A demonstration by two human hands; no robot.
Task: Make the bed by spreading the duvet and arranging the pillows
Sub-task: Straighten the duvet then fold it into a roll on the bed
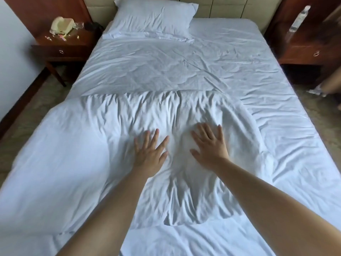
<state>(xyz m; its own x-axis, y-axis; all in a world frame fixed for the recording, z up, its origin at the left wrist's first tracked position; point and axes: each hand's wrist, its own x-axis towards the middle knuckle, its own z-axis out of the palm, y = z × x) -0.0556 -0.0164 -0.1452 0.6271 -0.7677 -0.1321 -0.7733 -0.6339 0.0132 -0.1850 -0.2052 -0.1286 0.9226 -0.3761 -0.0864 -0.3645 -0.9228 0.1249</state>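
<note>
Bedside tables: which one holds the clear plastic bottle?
The right bedside table holds the bottle; the left bedside table carries a cream telephone.

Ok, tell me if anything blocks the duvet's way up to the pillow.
Nothing visible does. Both hands, left and right, press flat on the bunched duvet. Between it and the pillow lies only bare, wrinkled sheet.
</note>
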